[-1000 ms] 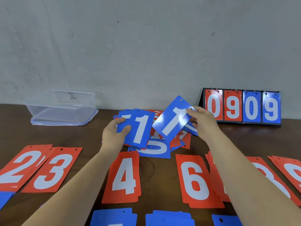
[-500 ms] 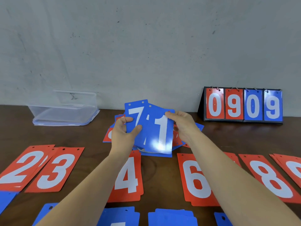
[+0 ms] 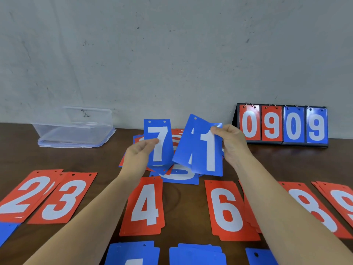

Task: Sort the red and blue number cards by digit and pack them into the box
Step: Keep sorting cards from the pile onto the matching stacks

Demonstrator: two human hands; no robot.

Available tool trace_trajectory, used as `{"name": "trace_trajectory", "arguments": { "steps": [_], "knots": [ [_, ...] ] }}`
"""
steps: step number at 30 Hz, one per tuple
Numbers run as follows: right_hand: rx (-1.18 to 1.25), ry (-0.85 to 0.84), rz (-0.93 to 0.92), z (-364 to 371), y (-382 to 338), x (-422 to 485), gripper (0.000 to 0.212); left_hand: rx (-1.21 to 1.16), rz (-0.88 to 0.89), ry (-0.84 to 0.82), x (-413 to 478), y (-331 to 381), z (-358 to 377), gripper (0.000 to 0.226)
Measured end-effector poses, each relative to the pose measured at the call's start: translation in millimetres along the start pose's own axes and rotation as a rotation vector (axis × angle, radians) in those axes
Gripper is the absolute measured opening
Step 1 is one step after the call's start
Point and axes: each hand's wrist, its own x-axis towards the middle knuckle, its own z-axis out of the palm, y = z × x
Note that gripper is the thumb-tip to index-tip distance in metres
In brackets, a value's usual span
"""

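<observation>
My left hand pinches a blue 7 card upright above the table. My right hand pinches two overlapping blue 1 cards by their right edge, just right of the 7. Below them lies a mixed pile of unsorted cards with a blue card on top. Red stacks lie in a row: 2, 3, 4, 6, 8, 9. Blue stacks lie along the near edge. The clear plastic box stands at the back left.
A black flip scoreboard showing 0 9 0 9 stands at the back right against the grey wall. The brown table shows bare wood between the box and the pile.
The two hands have drawn apart: my right hand took the blue 1 cards to the right, leaving the blue 7 alone in my left hand.
</observation>
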Motion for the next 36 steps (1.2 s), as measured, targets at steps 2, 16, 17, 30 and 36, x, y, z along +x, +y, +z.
{"name": "trace_trajectory", "arguments": {
  "steps": [2, 16, 17, 30, 36],
  "knots": [
    [-0.042, -0.017, -0.021, 14.0, 2.4, -2.5, 0.029, -0.051, -0.077, -0.072, -1.3, 5.9, 9.2, 0.029],
    [-0.177, -0.142, 0.025, 34.4, 10.5, -12.5, 0.014, -0.259, -0.153, -0.060, -2.5, 6.5, 14.9, 0.056],
    [-0.184, -0.210, 0.056, 34.4, 12.7, -13.3, 0.014, -0.273, -0.171, -0.069, -2.3, 6.7, 15.2, 0.061],
    [-0.170, -0.122, 0.109, 19.0, 6.9, -21.7, 0.003, -0.258, -0.103, 0.001, -19.7, 15.4, -25.1, 0.016],
    [-0.130, -0.164, 0.156, 19.4, 7.5, -37.7, 0.003, -0.185, -0.119, 0.172, -48.6, 19.0, -60.4, 0.011]
  ]
}}
